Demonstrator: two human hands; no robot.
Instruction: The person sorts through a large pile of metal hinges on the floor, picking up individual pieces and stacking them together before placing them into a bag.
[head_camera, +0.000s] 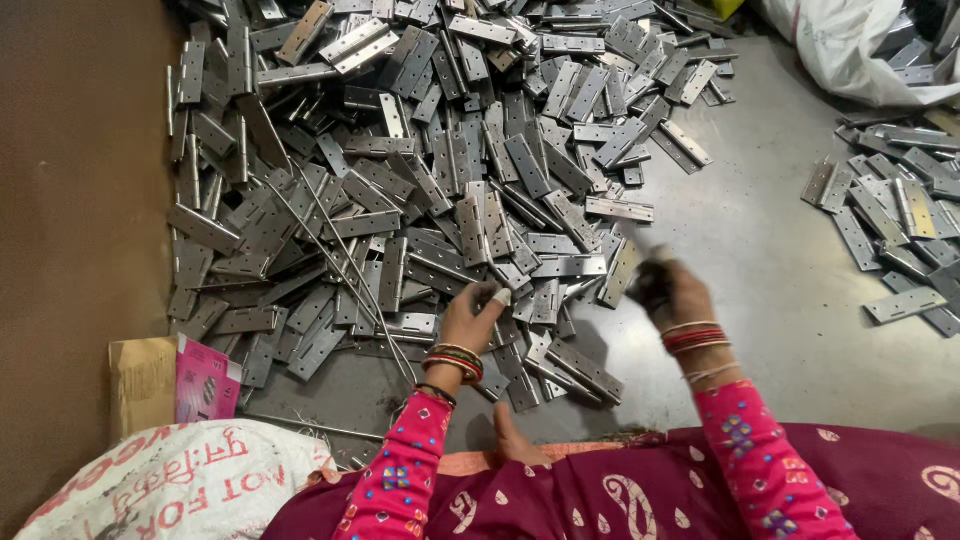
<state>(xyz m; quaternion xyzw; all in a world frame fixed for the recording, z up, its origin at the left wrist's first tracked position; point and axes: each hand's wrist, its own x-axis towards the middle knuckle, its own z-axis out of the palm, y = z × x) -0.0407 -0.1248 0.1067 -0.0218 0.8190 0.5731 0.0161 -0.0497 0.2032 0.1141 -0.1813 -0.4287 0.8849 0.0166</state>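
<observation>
A person sits on the floor at the edge of a big heap of steel hinges (440, 170), both hands working at its near side.

The left hand (475, 315) reaches down into the heap, its fingers curled among the flat hinge leaves; whether it grips one cannot be told. The right hand (668, 290) is raised just above the bare grey floor (780, 290) and is blurred; it closes around a single hinge (622, 272) that stands tilted at its left side, beside the heap's edge. Several thin metal rods (345, 255) lie slanted across the heap to the left of the left hand. A smaller pile of hinges (900, 220) lies well apart on the right. A pink box (205, 380) and a white sack (190, 480) sit near the left elbow.
</observation>
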